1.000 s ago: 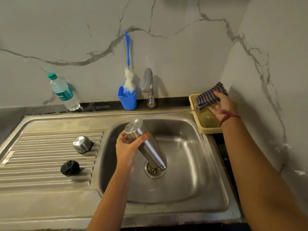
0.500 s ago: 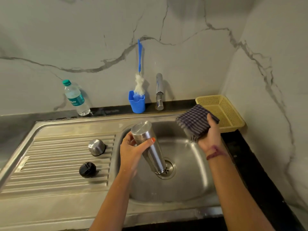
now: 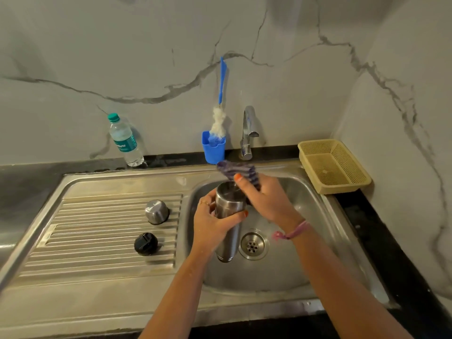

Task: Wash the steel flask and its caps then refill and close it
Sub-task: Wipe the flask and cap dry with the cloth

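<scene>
One flask (image 3: 230, 211) gripped by left hand (image 3: 212, 223) | right hand (image 3: 266, 201) holding one cloth (image 3: 236, 168) | two caps (image 3: 156, 211)

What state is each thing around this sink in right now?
Steel flask: uncapped, upside down, gripped by left hand.
Checked cloth: held by right hand.
Steel cap: off, on drainboard.
Black cap: off, on drainboard.
Plastic water bottle: capped, upright.
Tap: not running.
</scene>
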{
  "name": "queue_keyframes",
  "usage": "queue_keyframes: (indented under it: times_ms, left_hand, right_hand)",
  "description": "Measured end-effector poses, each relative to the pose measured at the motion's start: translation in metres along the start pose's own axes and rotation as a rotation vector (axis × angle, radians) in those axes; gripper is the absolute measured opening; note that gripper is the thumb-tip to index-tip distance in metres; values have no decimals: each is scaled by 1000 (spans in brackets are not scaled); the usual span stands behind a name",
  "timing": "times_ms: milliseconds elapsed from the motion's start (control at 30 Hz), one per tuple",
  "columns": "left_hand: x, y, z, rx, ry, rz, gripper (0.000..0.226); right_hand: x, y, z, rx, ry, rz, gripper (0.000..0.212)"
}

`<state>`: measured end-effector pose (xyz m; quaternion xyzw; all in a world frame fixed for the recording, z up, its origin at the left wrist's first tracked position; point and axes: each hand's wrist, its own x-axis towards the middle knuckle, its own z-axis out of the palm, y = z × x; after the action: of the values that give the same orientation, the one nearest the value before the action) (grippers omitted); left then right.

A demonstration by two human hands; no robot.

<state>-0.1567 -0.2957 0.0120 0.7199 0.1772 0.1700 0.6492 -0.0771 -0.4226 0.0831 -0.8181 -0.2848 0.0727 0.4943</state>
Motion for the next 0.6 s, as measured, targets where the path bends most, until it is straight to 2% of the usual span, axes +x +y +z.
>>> queue_keyframes:
  times_ms: [100, 167, 233, 300, 367, 467, 533, 600]
  left_hand:
    - [2, 2, -5, -17, 15, 16, 59]
    - [3, 0, -9, -30, 61, 10, 49]
    - [3, -1, -12, -55, 93, 9, 51]
    - [3, -1, -15, -49, 65, 16, 58]
    - [3, 0, -15, -47, 13, 32, 63]
    - [4, 0, -12, -63, -24, -20, 63]
    - [4, 1, -10, -73, -6, -49, 56]
    - [4, 1, -11, -77, 32, -69, 50]
  right_hand:
    - [0, 7, 19, -340, -90, -237, 42]
    - [-4, 9, 21, -326, -88, -408, 48]
    - [-11, 17, 18, -229, -106, -511, 48]
    - [-19, 28, 14, -137, -107, -540, 46]
    - [-22, 36, 10, -62, -88, -474, 45]
    - [-10, 29, 12, -136, -77, -332, 44]
    - [-3, 19, 17, -229, -83, -366, 42]
    - [-3, 14, 20, -249, -104, -494, 41]
